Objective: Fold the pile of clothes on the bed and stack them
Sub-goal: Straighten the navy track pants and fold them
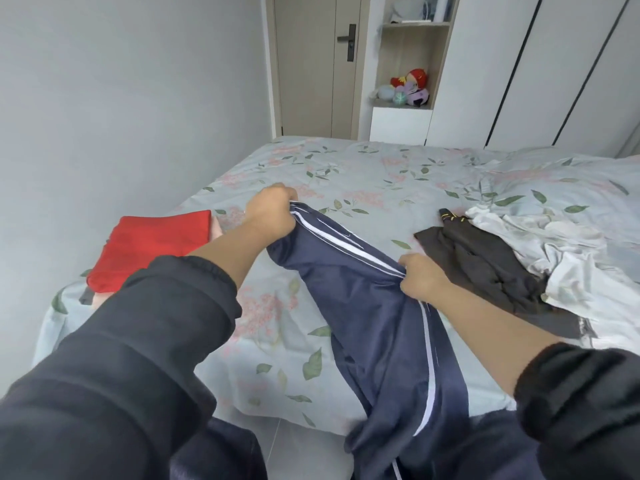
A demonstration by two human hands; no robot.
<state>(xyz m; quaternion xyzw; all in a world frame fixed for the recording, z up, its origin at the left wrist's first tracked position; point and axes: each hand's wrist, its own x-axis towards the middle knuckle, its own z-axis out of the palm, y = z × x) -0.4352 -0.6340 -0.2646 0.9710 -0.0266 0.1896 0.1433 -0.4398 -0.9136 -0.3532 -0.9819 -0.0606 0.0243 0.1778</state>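
Observation:
Navy track trousers [377,327] with white side stripes stretch from the middle of the bed [363,174] down over its near edge. My left hand [272,211] grips their far end, fingers curled round the cloth. My right hand [420,273] pinches the striped seam further down the leg. A folded red garment [149,244] lies at the left on top of something pink, near the bed's left edge. To the right sit a crumpled dark brown garment [485,271] and a crumpled white one [568,268].
The bed has a pale blue floral sheet. A grey wall runs along the left. Beyond the bed stand a closed door [311,64], a shelf with plush toys [408,88] and white wardrobe doors [540,71]. Tiled floor [304,448] shows below the near edge.

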